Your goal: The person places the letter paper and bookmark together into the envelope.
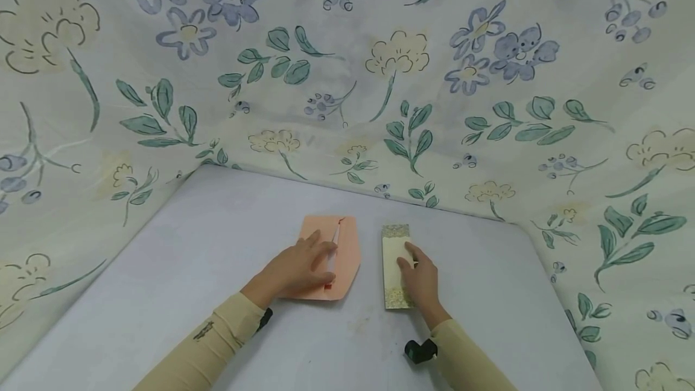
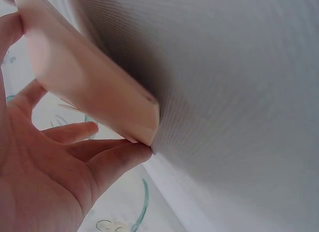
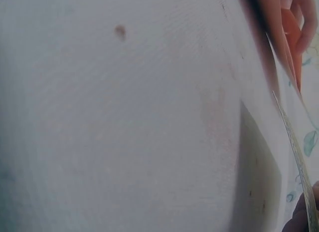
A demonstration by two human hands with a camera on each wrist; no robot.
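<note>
A peach paper envelope (image 1: 350, 261) with a pointed right side lies below my left hand (image 1: 297, 267). A narrow white strip shows down its middle, with small red marks at both ends. In the left wrist view the thumb and fingers grip the envelope (image 2: 94, 85) by its edges, and it stands tilted against the white surface. My right hand (image 1: 420, 279) holds a long cream card (image 1: 395, 264) with gold-speckled bands at both ends, by its right side. The right wrist view shows this card (image 3: 295, 147) nearly edge-on, its shadow falling on the table, with fingertips (image 3: 297, 217) behind it.
The white tabletop (image 1: 217, 228) bears faint reddish smudges (image 1: 358, 321) in front of the hands. Floral cloth (image 1: 336, 95) rises behind the table and along both sides. A black wrist device (image 1: 420, 352) sits under the right wrist.
</note>
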